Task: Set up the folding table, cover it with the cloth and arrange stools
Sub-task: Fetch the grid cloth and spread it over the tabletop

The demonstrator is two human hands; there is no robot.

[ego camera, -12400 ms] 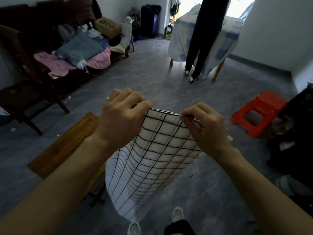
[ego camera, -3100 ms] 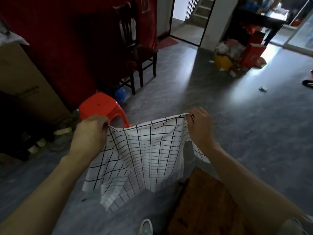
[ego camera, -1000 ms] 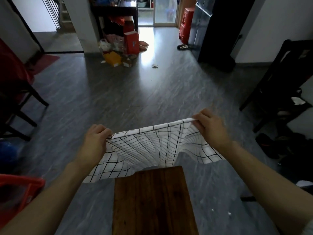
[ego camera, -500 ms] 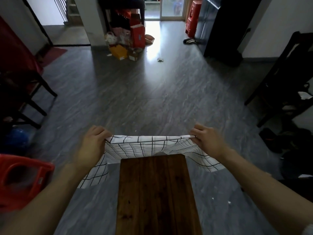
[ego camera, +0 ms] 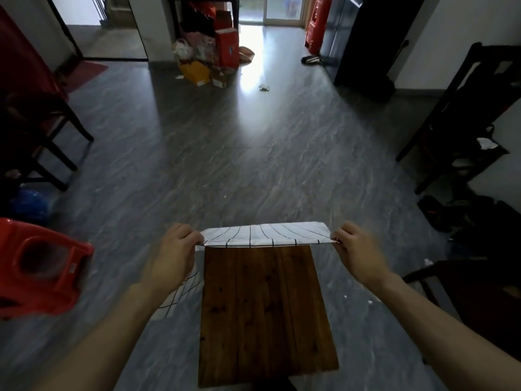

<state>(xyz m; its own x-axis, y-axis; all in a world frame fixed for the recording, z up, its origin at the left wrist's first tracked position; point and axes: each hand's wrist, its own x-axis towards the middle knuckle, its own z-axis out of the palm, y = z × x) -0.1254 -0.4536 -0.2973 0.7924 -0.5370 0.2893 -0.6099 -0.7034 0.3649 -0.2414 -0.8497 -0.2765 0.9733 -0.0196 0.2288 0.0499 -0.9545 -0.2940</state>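
Filling most of the view, the grey marbled floor (ego camera: 239, 165) runs out to a heap of red and yellow boxes (ego camera: 222, 52) at twelve o'clock. A dark wooden chair (ego camera: 462, 114) stands at two o'clock. The brown plank top of the folding table (ego camera: 265, 311) lies at six o'clock, and a red plastic stool (ego camera: 42, 266) sits well apart from it at eight o'clock. The white, black-gridded cloth (ego camera: 262, 235) is stretched taut over the table's far edge, perhaps just touching it, with a loose part hanging beside the left edge. The left hand (ego camera: 172, 255) and right hand (ego camera: 358, 252) each pinch one end of the cloth with curled fingers.
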